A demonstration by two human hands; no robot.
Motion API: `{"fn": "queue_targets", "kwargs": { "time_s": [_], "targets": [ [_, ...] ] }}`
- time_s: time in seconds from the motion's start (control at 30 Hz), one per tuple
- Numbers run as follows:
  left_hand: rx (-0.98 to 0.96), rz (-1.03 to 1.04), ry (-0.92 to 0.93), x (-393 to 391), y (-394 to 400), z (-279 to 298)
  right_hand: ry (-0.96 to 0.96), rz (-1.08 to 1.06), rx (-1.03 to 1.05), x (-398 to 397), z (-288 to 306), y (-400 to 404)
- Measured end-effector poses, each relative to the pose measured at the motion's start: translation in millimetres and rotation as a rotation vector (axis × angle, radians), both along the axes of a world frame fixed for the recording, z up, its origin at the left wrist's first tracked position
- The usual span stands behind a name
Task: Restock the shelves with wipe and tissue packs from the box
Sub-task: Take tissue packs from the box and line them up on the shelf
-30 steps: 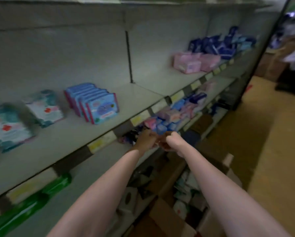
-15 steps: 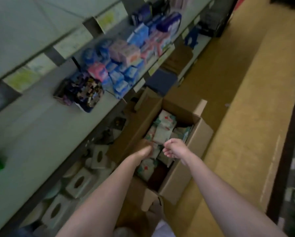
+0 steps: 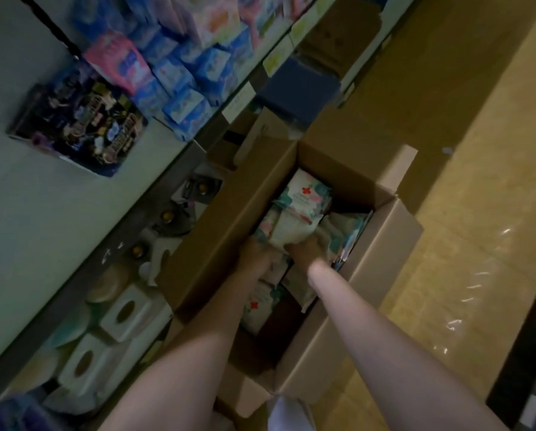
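Wipe packs (image 3: pixel 294 222) with a red cross and teal leaf print lie heaped in the open cardboard box (image 3: pixel 381 244) on the tan floor (image 3: pixel 478 213) beside the shelves (image 3: pixel 58 213). Both hands reach into the box, the left hand (image 3: pixel 255 255) and the right hand (image 3: pixel 305 251) each gripping the near end of the topmost pack, though the dim, blurred view seems to hide the fingertips. Blue and pink packs (image 3: pixel 179 79) fill the shelf above, and white tissue boxes (image 3: pixel 123 312) sit on the bottom shelf.
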State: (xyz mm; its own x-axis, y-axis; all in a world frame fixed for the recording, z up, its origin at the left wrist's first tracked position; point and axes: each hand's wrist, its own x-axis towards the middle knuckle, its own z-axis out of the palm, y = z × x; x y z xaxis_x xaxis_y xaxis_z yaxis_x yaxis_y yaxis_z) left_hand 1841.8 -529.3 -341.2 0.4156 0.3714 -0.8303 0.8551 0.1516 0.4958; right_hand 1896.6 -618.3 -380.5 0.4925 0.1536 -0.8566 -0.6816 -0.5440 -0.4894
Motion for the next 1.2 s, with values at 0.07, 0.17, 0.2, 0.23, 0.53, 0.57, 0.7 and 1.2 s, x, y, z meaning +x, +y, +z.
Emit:
{"fn": "queue_targets", "kwargs": {
  "time_s": [0.07,0.17,0.2,0.23,0.53,0.57,0.7,1.2],
  "targets": [
    [-0.043,0.149,0.045,12,7,-18,-0.026,0.022,-0.032,7,-10,9],
    [-0.115,0.381,0.114,19,15,-55,-0.041,-0.092,0.004,14,-31,13],
    [-0.13,0.451,0.11,20,15,-57,-0.034,-0.144,0.045,13,-37,12],
    [-0.142,0.515,0.092,21,12,-53,-0.026,-0.174,0.095,13,-42,10],
    [-0.169,0.477,-0.033,23,13,-31,0.167,-0.427,0.275,7,-15,17],
    [-0.161,0.45,-0.037,19,15,-28,0.215,-0.467,0.313,5,-9,17],
    [-0.194,0.419,-0.047,-4,17,-1,0.279,-0.465,0.326,-13,18,11],
    [-0.114,0.572,-0.49,-135,27,183,-0.13,-0.101,0.443,-127,194,22]
  ]
}}
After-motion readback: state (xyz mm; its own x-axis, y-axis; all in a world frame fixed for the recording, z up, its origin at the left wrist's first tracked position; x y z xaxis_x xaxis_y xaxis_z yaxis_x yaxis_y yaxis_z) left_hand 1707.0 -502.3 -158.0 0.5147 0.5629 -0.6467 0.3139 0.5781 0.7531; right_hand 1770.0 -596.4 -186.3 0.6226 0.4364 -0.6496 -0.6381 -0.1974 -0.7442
